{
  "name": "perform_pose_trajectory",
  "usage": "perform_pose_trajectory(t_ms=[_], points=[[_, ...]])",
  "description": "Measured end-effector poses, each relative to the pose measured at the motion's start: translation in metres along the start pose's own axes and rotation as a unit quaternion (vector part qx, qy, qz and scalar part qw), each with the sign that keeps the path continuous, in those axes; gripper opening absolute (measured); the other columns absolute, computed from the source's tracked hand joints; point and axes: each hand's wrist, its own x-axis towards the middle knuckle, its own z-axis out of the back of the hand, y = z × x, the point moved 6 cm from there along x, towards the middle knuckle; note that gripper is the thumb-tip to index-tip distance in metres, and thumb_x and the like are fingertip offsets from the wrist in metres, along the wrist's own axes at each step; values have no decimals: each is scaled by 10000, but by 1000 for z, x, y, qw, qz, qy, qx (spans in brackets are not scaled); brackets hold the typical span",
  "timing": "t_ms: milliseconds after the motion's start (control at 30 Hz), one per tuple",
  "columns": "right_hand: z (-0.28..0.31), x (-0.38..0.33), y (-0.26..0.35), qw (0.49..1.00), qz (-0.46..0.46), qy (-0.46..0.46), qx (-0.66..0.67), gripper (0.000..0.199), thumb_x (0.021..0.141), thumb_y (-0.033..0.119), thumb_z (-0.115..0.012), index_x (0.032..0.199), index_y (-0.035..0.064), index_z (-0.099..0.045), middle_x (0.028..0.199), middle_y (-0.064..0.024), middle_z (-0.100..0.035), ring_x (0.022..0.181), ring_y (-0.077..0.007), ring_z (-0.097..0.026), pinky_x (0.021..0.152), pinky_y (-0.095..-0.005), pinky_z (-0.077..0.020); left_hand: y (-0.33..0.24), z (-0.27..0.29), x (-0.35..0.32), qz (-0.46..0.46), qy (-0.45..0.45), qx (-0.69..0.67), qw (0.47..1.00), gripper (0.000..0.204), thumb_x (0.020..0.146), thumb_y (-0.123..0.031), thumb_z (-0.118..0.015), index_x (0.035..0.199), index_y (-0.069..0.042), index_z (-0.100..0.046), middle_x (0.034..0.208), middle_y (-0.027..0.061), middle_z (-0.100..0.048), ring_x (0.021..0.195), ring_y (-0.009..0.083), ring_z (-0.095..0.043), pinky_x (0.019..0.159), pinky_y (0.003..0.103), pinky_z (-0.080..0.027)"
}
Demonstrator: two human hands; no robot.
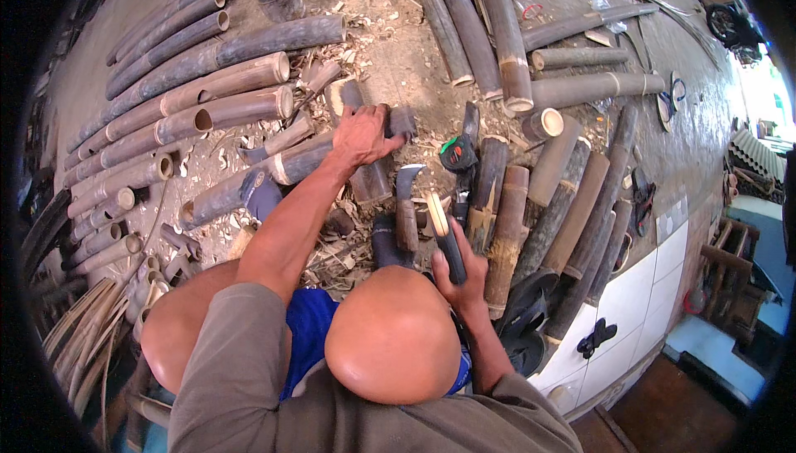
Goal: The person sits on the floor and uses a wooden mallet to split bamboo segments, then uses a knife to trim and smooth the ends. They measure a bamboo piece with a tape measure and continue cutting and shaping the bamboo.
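Note:
My left hand (362, 134) is stretched forward, fingers and thumb closed round a short dark bamboo piece (402, 122). Under that hand lies a bamboo section (371, 182), partly covered by my wrist. In front of my right knee, my right hand (466, 277) grips a split bamboo piece (448, 242), dark outside with a pale cut face, its end pointing away from me. Between the hands lies a knife with a curved blade (408, 178) and a brown handle. A black and green tape measure (457, 155) sits just beyond it.
Bamboo poles (249, 47) lie in rows at the left, and more poles (506, 30) at the far right. Several cut sections (506, 229) stand close to my right hand. Shavings (390, 47) litter the floor. Sandals (670, 103) and white tiles (626, 308) are at the right.

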Motion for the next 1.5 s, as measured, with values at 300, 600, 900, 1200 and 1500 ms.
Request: perform_pose_trajectory(t_ms=[300,600,900,1200,1500], points=[[7,-3,6,998,-61,9,-19,608,939,191,-693,1489,-13,-530,853,-214,-735,685,-246,-753,641,-384,-575,-5,4,-1,19,16,-4,1000,828,683,-568,-877,1260,-58,-572,1153,212,-731,1178,353,-670,1037,557,-427],[-19,72,12,995,-88,3,-46,566,956,227,-698,1465,24,-558,847,-239,-718,705,-311,-759,641,-376,-570,-18,1,3,18,0,-23,1000,810,679,-572,-880,1238,-65,-587,1119,177,-747,1090,369,-705,1037,542,-412],[26,-37,26,998,-54,29,-11,607,925,119,-696,1490,-26,-529,1073,-241,-767,865,-262,-789,773,-362,-601,4,2,-3,30,2,-10,999,747,688,-530,-879,1210,-76,-598,1093,179,-747,1094,347,-706,1051,533,-384],[-9,25,7,996,-83,10,7,567,941,156,-694,1462,-16,-552,932,-208,-762,801,-257,-785,701,-373,-596,1,-2,2,37,17,-27,999,736,686,-544,-879,1178,-67,-611,1015,192,-767,1028,368,-730,1052,521,-376],[-24,82,6,997,-72,-1,-11,592,935,158,-713,1475,-11,-540,784,-209,-727,676,-276,-762,625,-394,-580,-12,-5,5,1,-39,-39,998,716,706,-531,-881,1186,-75,-609,1011,198,-765,1011,370,-730,1009,521,-386]])
